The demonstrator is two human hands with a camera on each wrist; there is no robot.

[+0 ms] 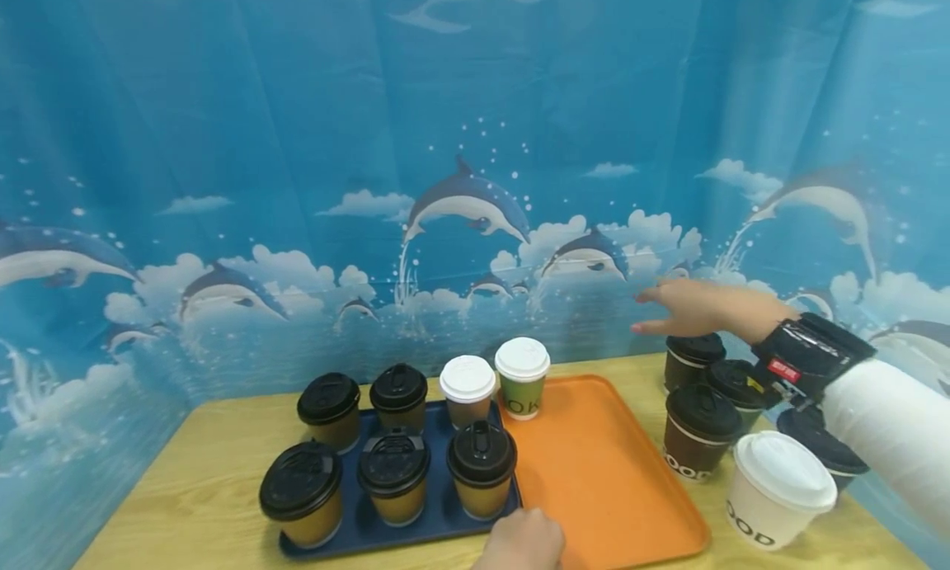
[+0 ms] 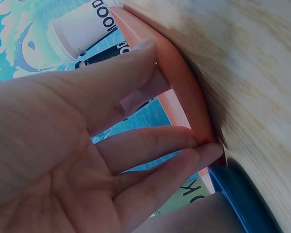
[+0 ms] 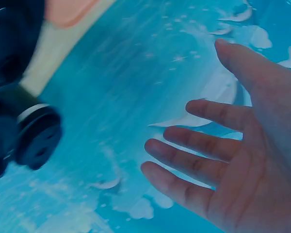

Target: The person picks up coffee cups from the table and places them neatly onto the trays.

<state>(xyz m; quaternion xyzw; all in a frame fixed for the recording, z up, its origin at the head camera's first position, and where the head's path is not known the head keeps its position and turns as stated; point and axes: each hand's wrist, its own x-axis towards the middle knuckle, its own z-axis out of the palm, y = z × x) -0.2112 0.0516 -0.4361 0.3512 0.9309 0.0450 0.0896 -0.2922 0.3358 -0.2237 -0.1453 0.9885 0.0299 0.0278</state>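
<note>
My left hand [image 1: 523, 541] is at the near edge of the orange tray [image 1: 594, 463], by the corner next to the navy tray [image 1: 364, 541]. In the left wrist view its thumb and fingertips are on the orange rim [image 2: 184, 92]. My right hand [image 1: 698, 306] is raised, fingers spread and nothing in it, above the back right dark cup [image 1: 693, 360]. A green paper cup [image 1: 522, 380] with a white lid stands at the orange tray's back left corner. Beside it is a brown cup [image 1: 467, 393] with a white lid on the navy tray.
Several kraft cups with black lids, such as one kraft cup [image 1: 481, 471], stand on and around the navy tray. Right of the orange tray are several dark cups [image 1: 701, 430] and a white cup [image 1: 775, 487]. A dolphin-print curtain [image 1: 475, 141] hangs behind the wooden table [image 1: 200, 463].
</note>
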